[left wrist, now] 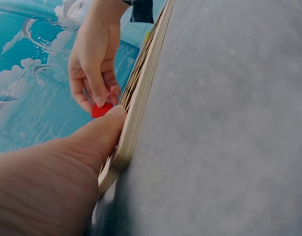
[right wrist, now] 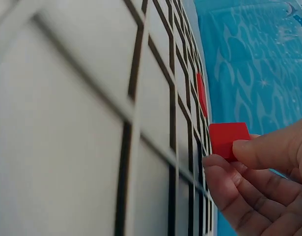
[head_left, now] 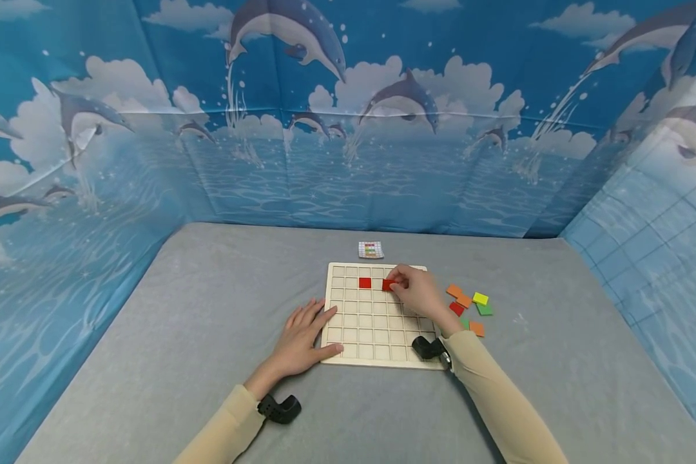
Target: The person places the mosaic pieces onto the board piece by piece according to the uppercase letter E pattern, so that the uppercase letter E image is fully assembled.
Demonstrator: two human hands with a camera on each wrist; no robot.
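Observation:
My right hand [head_left: 419,291] pinches a red square tile [right wrist: 228,140] between thumb and fingers, over the upper rows of a pale wooden grid board [head_left: 367,320]. A second red tile [head_left: 365,283] lies in a grid square to the left of it, near the board's top. My left hand [head_left: 299,340] rests at the board's left edge with fingers spread, and its thumb [left wrist: 109,123] lies on the rim in the left wrist view. Part of the board's right side is hidden beneath the right hand and forearm.
Right of the board lie loose tiles: several orange ones [head_left: 455,290], a yellow tile [head_left: 480,298], a red one [head_left: 456,309] and green ones [head_left: 484,310]. A small card with a coloured grid pattern [head_left: 371,250] lies behind the board on the grey tabletop [head_left: 209,309].

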